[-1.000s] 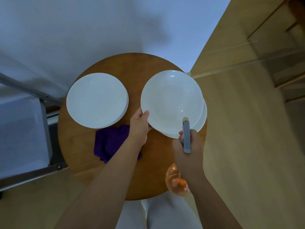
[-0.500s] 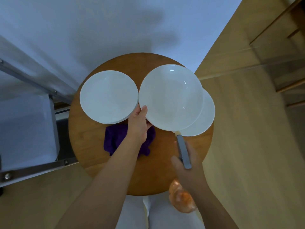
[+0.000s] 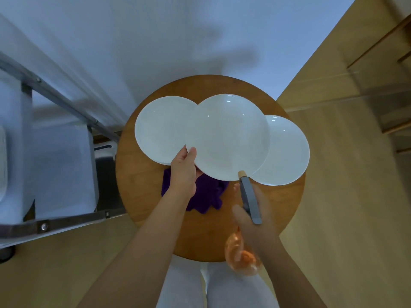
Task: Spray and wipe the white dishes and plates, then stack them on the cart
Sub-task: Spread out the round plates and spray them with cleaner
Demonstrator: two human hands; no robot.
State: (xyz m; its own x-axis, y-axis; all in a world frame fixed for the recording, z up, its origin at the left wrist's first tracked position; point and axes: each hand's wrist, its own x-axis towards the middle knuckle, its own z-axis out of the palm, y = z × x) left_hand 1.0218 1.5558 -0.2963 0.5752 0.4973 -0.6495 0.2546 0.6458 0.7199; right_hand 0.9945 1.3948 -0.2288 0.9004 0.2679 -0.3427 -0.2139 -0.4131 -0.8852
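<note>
A: Nearest to us, what is the right hand point(image 3: 255, 221) doing?

B: It is gripping the spray bottle point(image 3: 249, 197), fingers curled round the neck, orange body hanging below, nozzle pointing at the near rim of the lifted dish. A second ago the nozzle was sitting over the dish; now it is sitting back at the edge.

A: And the left hand point(image 3: 183, 172)?

B: It is pinching the held dish point(image 3: 228, 136) at its near-left rim, thumb on top, above the purple cloth point(image 3: 206, 196) lying on the round wooden table point(image 3: 142, 196).

A: What is changing?

B: The dish is travelling leftward. Earlier it was covering the right dish point(image 3: 287, 152); now it is overlapping the left plate stack point(image 3: 160, 130), and the right dish is lying mostly uncovered.

A: Meaning?

B: Spraying is probably done or pausing; I judge wiping is coming next, since the cloth is lying untouched. Farther left, the metal cart point(image 3: 55, 152) is waiting for stacking.
</note>
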